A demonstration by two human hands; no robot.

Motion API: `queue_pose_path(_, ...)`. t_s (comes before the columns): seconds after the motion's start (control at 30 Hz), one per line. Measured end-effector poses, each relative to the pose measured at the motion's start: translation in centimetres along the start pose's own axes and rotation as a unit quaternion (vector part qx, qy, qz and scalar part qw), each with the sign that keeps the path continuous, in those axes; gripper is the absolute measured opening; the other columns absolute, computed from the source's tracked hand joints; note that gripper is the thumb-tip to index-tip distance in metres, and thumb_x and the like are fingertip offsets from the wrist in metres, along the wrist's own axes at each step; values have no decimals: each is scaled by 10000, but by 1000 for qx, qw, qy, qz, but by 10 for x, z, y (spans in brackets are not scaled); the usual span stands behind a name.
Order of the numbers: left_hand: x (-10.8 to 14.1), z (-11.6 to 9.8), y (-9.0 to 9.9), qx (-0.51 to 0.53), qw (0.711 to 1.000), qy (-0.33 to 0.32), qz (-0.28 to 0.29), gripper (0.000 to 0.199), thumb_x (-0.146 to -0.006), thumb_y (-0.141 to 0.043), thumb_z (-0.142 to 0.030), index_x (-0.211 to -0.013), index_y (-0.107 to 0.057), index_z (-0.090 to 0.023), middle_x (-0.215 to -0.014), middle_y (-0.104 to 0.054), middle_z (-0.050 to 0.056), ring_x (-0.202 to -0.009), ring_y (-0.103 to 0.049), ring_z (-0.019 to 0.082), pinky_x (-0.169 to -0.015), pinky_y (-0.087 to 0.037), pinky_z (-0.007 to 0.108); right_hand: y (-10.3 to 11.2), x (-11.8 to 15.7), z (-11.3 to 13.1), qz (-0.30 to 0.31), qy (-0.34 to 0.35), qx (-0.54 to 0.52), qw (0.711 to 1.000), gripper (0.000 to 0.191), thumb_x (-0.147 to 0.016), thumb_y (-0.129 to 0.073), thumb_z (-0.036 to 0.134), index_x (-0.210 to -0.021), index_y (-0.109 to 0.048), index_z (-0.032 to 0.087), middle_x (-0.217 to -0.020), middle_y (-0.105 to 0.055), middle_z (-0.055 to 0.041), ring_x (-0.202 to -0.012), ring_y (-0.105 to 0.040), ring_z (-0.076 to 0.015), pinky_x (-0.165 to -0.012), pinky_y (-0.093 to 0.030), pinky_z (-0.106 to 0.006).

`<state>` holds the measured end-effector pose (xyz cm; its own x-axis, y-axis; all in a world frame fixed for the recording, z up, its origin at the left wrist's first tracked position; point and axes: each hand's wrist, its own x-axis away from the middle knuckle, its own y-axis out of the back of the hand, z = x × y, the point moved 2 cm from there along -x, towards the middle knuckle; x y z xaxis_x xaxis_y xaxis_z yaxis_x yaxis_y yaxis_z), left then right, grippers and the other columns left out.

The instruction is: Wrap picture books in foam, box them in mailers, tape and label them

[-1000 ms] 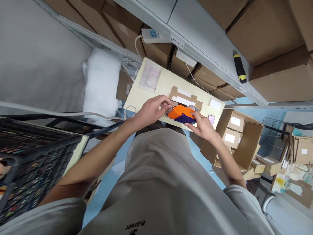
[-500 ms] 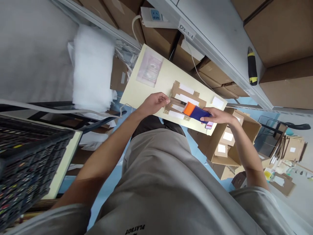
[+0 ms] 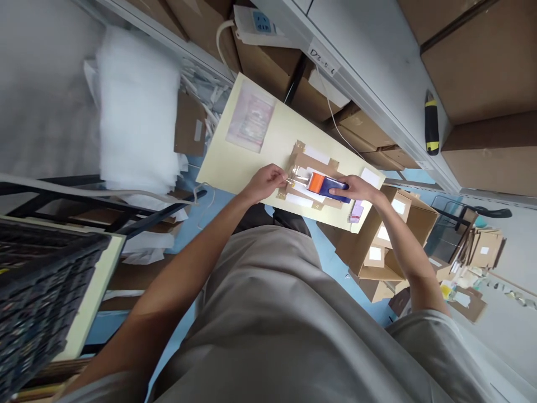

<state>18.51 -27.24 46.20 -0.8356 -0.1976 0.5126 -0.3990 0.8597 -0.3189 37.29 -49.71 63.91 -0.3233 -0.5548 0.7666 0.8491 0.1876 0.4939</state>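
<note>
My right hand (image 3: pixel 358 188) is wrapped round a dark blue tape dispenser (image 3: pixel 335 189) with an orange front. It is held over a flat cardboard piece (image 3: pixel 326 164) that bears white labels and strips of shiny tape. At the cardboard's left edge, my left hand (image 3: pixel 267 182) has its fingertips pinched together on the end of a clear tape strip (image 3: pixel 298 182), which runs toward the dispenser. A phone (image 3: pixel 356 211) with a lit pinkish screen lies by my right hand, near the table's end.
The cream table (image 3: pixel 218 162) also carries a printed sheet in plastic (image 3: pixel 251 116) and a white paper (image 3: pixel 370 177). Above runs a shelf with a utility knife (image 3: pixel 431 124) and a power strip (image 3: pixel 262 25). An open carton (image 3: pixel 377 266) stands right; a black crate (image 3: pixel 46 285) sits left.
The dispenser and my right hand have shifted left, closer to my left hand, uncovering more of the phone. My left hand keeps its pinch. The whole view has swung slightly.
</note>
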Motion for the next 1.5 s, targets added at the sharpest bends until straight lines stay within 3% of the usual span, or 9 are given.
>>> queue_pose_path(0.13,-8,3,5,35,999,4,17,424,-844,-954,-447,-885,-619,-191,-881,-685,15,-956,-778,226,-1032,-699,517,-2,-9,2,-15,-3,6,1000,810,-847,-676,944,-1036,-822,170,-947,-814,-83,-814,-697,-242,-743,-498,-337)
queue_pose_path(0.4,-20,1,15,61,997,19,48,466,-839,-980,-488,-882,-624,-189,-885,-679,9,-969,-764,220,-995,-721,559,-5,-13,10,-26,-15,-5,1000,803,-834,-669,960,-974,-776,177,-889,-786,-71,-793,-682,-233,-734,-487,-325)
queue_pose_path(0.67,-32,12,24,90,992,49,75,516,-763,-1026,-503,-851,-645,-167,-922,-651,2,-910,-745,192,-1002,-711,603,-9,-18,15,-22,-33,16,999,777,-844,-640,969,-906,-727,199,-833,-743,-47,-749,-647,-214,-710,-453,-318)
queue_pose_path(0.83,-37,18,25,84,991,62,81,503,-803,-1016,-505,-864,-640,-176,-873,-663,3,-924,-746,199,-1030,-690,587,-10,-19,17,-27,-45,21,998,774,-839,-646,964,-915,-720,197,-836,-740,-47,-753,-640,-210,-704,-446,-314)
queue_pose_path(1.17,-54,34,12,16,995,68,66,548,-758,-1004,-610,-889,-672,-194,-842,-713,12,-880,-732,197,-987,-622,407,-13,-16,21,-35,-52,17,998,800,-847,-633,958,-969,-755,178,-881,-752,-63,-769,-644,-206,-713,-434,-313)
queue_pose_path(1.5,-57,39,3,34,996,53,60,580,-668,-1047,-624,-853,-696,-200,-793,-721,15,-757,-645,166,-784,-569,325,-15,-18,17,-41,-49,7,998,758,-898,-703,896,-1091,-827,174,-1029,-843,-103,-847,-720,-243,-771,-500,-327)
